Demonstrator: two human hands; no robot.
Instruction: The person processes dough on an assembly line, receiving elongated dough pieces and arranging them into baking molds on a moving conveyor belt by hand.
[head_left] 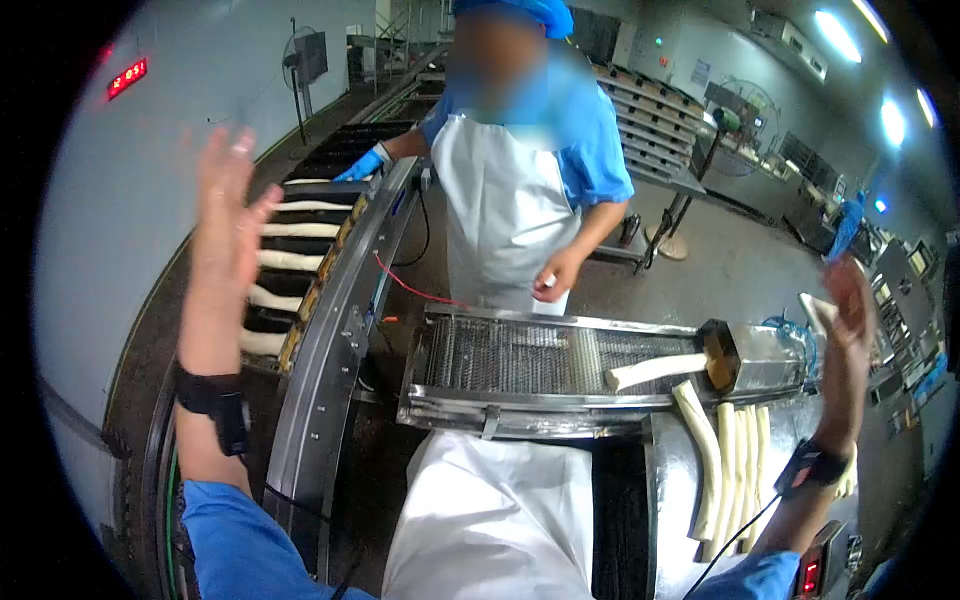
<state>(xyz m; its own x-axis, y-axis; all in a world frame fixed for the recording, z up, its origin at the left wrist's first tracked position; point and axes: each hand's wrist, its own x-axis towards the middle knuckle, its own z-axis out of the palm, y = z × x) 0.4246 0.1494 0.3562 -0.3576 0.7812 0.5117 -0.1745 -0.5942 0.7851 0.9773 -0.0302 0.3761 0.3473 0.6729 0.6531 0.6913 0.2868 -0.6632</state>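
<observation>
My left hand [232, 205] is raised over the conveyor on the left, fingers stretched up and slightly blurred, with nothing in it. Below and beside it, long pale dough strips [300, 230] lie in dark pans [270, 322]. My right hand [848, 310] is held up at the far right, seen from the side, its fingers extended and holding nothing visible. Near it, a dough strip [655, 372] lies on a mesh belt [500, 350] at the mouth of a metal housing [770, 358]. Several dough strips [735, 480] rest on the metal table [680, 560] below.
A co-worker in a white apron [500, 200] stands across the mesh belt, one blue-gloved hand [365, 165] at the pans and one bare hand [560, 272] lowered. A steel conveyor rail [325, 380] runs along my left. Stacked trays [645, 120] stand behind.
</observation>
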